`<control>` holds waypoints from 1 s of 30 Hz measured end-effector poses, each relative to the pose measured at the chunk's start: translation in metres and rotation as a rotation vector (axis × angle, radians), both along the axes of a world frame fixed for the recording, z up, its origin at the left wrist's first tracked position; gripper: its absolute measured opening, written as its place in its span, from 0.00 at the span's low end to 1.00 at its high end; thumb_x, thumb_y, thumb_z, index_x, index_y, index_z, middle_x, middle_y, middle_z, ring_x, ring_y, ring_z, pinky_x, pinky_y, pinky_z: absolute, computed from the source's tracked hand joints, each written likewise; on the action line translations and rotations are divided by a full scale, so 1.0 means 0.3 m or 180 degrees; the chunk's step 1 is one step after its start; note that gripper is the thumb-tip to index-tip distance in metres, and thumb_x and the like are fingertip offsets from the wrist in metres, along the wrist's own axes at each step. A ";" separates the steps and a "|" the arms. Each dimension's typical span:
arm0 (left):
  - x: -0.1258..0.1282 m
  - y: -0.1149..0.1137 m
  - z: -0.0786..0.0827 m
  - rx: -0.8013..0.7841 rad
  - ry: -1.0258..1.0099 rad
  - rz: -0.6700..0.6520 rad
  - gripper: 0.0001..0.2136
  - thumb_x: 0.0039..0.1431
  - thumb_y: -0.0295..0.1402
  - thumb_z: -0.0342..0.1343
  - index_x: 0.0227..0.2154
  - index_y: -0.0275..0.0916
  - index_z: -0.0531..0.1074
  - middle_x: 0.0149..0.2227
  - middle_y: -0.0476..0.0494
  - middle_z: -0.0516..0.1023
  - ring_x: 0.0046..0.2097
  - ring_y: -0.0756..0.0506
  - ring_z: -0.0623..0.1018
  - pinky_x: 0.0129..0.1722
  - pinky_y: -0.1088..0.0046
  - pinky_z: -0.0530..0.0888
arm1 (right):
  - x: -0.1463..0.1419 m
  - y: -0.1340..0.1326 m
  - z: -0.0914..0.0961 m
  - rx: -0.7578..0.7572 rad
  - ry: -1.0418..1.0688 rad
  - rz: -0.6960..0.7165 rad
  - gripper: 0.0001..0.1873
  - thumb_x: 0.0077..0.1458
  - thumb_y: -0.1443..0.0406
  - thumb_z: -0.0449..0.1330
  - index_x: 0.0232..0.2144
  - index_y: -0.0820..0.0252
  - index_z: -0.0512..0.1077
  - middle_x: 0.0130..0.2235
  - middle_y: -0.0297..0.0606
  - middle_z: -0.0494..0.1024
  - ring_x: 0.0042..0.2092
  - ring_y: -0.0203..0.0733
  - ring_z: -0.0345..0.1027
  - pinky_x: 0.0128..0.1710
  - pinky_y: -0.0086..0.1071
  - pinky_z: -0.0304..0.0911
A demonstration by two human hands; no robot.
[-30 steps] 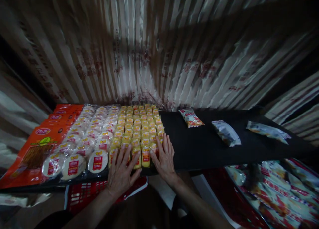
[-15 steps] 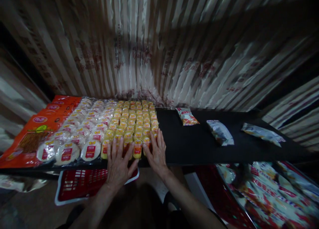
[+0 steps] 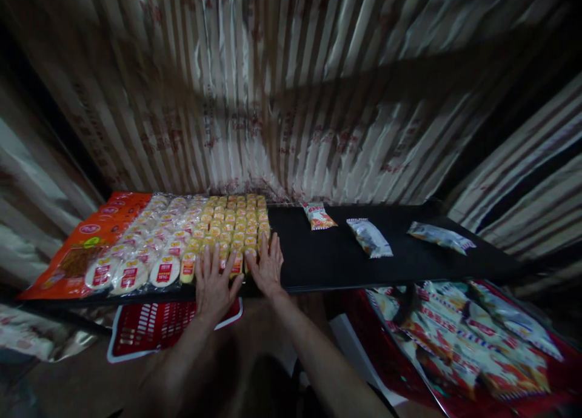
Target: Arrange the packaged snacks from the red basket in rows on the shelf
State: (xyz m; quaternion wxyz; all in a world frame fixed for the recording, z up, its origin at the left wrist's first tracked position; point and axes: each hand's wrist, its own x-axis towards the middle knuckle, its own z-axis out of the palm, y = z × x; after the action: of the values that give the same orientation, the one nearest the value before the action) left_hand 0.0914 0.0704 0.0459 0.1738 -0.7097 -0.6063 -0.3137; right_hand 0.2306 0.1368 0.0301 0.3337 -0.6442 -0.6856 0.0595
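Note:
My left hand (image 3: 213, 283) lies flat with fingers spread on the front rows of small yellow snack packs (image 3: 231, 227) set in tight columns on a black shelf (image 3: 386, 263). My right hand (image 3: 268, 265) rests open at the right edge of the same yellow block, fingers stretched along its side. Left of the yellow packs lie columns of round white packs with red labels (image 3: 150, 251), and beyond them orange packets (image 3: 82, 248).
Three loose packets lie on the shelf's right half: a red-and-white one (image 3: 318, 215), a silvery one (image 3: 369, 237) and another (image 3: 440, 237). A red basket (image 3: 150, 326) sits below the shelf. At lower right a red bin of packaged snacks (image 3: 473, 345). Hanging packets fill the wall behind.
The view has pulled back and tilted, so shelf and goods look smaller. Both hands stay flat on the front of the yellow packs, hardly shifted relative to them.

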 end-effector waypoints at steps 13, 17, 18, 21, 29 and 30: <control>0.055 0.032 -0.042 0.0137 0.0040 -0.0012 0.29 0.57 0.36 0.52 0.62 0.42 0.54 0.66 0.36 0.50 0.67 0.34 0.45 0.61 0.44 0.50 | 0.017 -0.002 0.018 -0.0165 0.0002 0.0169 0.36 0.59 0.52 0.47 0.64 0.62 0.47 0.66 0.53 0.48 0.66 0.53 0.42 0.59 0.48 0.50; 0.074 0.021 -0.040 0.0151 0.0060 -0.0069 0.29 0.57 0.36 0.53 0.62 0.42 0.55 0.67 0.36 0.47 0.67 0.33 0.45 0.61 0.43 0.50 | 0.032 0.042 0.009 -0.0096 0.0322 0.0047 0.34 0.61 0.52 0.44 0.65 0.61 0.45 0.66 0.52 0.48 0.67 0.51 0.41 0.59 0.50 0.49; 0.077 0.022 -0.037 0.0140 0.0071 -0.0095 0.29 0.57 0.36 0.53 0.62 0.41 0.55 0.67 0.35 0.47 0.67 0.32 0.45 0.61 0.43 0.51 | 0.036 0.058 0.007 -0.0120 0.0408 0.0024 0.34 0.61 0.52 0.43 0.65 0.60 0.45 0.66 0.51 0.49 0.67 0.51 0.41 0.59 0.50 0.49; 0.077 0.036 -0.032 0.0109 0.0025 -0.0078 0.29 0.56 0.36 0.54 0.61 0.42 0.56 0.67 0.36 0.47 0.67 0.32 0.45 0.61 0.43 0.51 | 0.044 0.103 0.005 -0.0212 0.0525 0.0015 0.33 0.62 0.51 0.42 0.64 0.61 0.48 0.66 0.51 0.50 0.66 0.51 0.43 0.59 0.49 0.50; 0.129 0.076 -0.038 0.0131 -0.0247 0.0106 0.32 0.56 0.36 0.54 0.63 0.41 0.52 0.67 0.35 0.43 0.67 0.31 0.45 0.60 0.42 0.51 | 0.043 0.112 0.024 -0.0381 0.0604 0.0289 0.34 0.62 0.51 0.40 0.64 0.66 0.48 0.66 0.51 0.49 0.67 0.46 0.41 0.62 0.44 0.48; 0.143 0.079 -0.034 0.0162 -0.0252 0.0097 0.32 0.56 0.36 0.54 0.63 0.41 0.51 0.67 0.35 0.43 0.67 0.31 0.46 0.60 0.41 0.51 | 0.045 0.108 0.026 -0.0444 0.0665 0.0303 0.35 0.62 0.51 0.39 0.64 0.66 0.48 0.66 0.51 0.48 0.67 0.46 0.40 0.62 0.45 0.47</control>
State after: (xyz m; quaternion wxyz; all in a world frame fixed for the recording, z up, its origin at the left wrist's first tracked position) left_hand 0.1342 0.0941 0.0357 0.1725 -0.6828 -0.6153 -0.3542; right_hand 0.2443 0.1692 0.0380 0.3545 -0.6229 -0.6711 0.1895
